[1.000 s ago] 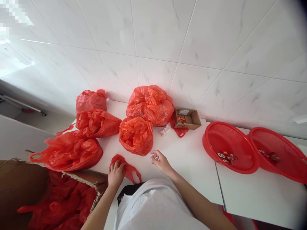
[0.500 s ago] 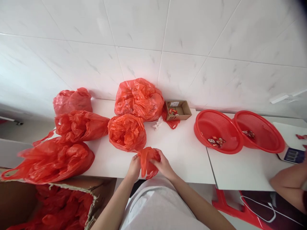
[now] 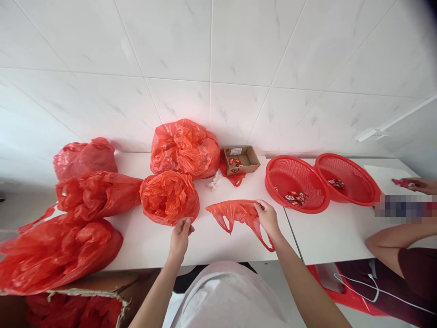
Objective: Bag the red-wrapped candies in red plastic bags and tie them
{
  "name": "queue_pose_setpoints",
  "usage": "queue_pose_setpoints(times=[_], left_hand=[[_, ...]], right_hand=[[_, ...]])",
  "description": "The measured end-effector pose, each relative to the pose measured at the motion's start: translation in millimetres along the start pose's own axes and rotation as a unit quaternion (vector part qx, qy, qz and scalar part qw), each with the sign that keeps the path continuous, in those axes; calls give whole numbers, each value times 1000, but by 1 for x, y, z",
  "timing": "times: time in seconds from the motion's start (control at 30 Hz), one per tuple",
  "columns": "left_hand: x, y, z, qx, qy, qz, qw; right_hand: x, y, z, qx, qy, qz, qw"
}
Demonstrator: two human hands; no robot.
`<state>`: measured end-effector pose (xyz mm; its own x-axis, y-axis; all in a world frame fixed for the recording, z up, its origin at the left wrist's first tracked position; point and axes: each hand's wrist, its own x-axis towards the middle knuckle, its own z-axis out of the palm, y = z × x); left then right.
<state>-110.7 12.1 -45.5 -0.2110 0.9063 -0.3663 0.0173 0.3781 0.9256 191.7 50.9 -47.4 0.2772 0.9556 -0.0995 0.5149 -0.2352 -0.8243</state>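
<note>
A thin red plastic bag (image 3: pixel 235 212) with loop handles hangs spread out over the white table, its right end pinched in my right hand (image 3: pixel 268 218). My left hand (image 3: pixel 181 238) is closed, thumb against forefinger, at the front edge of a round, stuffed red bag (image 3: pixel 170 198). Whether the left fingertips grip anything is hidden from me. Behind the round bag sits a larger full red bag (image 3: pixel 186 148). To its right stands a small cardboard box (image 3: pixel 251 160) with a few small red packets inside, and a crumpled white scrap (image 3: pixel 215 181) lies close by.
Two red mesh baskets (image 3: pixel 324 182) holding small packets stand to the right. More filled red bags (image 3: pixel 68 255) crowd the left end, above a torn-edged carton (image 3: pixel 124 303) of red plastic. At far right, a co-worker's hand (image 3: pixel 421 185) holds something red.
My hands have moved apart. The bunched red bag between them is now stretched out from my right hand, while my left hand has gone toward the round bag. The view has shifted rightward.
</note>
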Motion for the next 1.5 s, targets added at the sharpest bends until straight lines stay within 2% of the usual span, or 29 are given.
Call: queue_pose_setpoints(times=[0.03,0.1,0.17,0.23,0.3,0.37,0.47,0.5,0.57,0.67,0.73,0.8,0.9,0.97,1.07,1.2,1.37,1.43,1.5], left_hand=[[-8,6,3,22,9,34,999],[-26,19,16,104,-2,146,984],[-38,25,37,226,-47,273,934],[-38,23,60,335,-79,322,882],[-25,14,76,435,-86,295,846],[-3,4,77,511,-83,251,818],[31,-3,56,554,-64,201,805],[38,-4,47,561,-57,184,805],[46,-5,31,576,-61,157,800],[40,-9,25,586,-112,149,789],[28,-13,30,584,-148,150,784],[17,-15,38,580,-164,149,784],[3,-12,46,568,-162,155,792],[-4,-5,48,535,-163,167,812],[-14,10,49,462,-176,182,850],[-27,29,50,414,-206,144,875],[-35,38,41,372,-291,125,872],[-32,39,33,365,-307,125,870],[-27,40,25,373,-306,120,868]], right_hand=[[-3,-3,-1,-7,-5,-10,1000],[-14,-12,5,3,-44,-33,998],[-27,-27,18,47,-99,-47,993],[-42,-44,30,97,-138,-49,984],[-55,-57,35,133,-168,-37,976],[-64,-63,30,153,-220,-23,963],[-65,-50,5,124,-336,-51,932],[-62,-41,-6,88,-353,-63,929],[-54,-20,-27,-23,-322,-54,945],[-38,8,-47,-204,-219,3,954],[-26,20,-53,-251,-209,2,945],[-11,27,-57,-240,-183,-36,953],[16,40,-63,-267,-11,-63,962],[34,53,-70,-342,69,-19,937],[52,71,-79,-412,44,48,909],[54,74,-75,-399,5,26,916],[33,58,-33,-328,-70,-54,941],[31,57,-20,-294,-89,-66,949],[38,60,-18,-274,-87,-55,956]])
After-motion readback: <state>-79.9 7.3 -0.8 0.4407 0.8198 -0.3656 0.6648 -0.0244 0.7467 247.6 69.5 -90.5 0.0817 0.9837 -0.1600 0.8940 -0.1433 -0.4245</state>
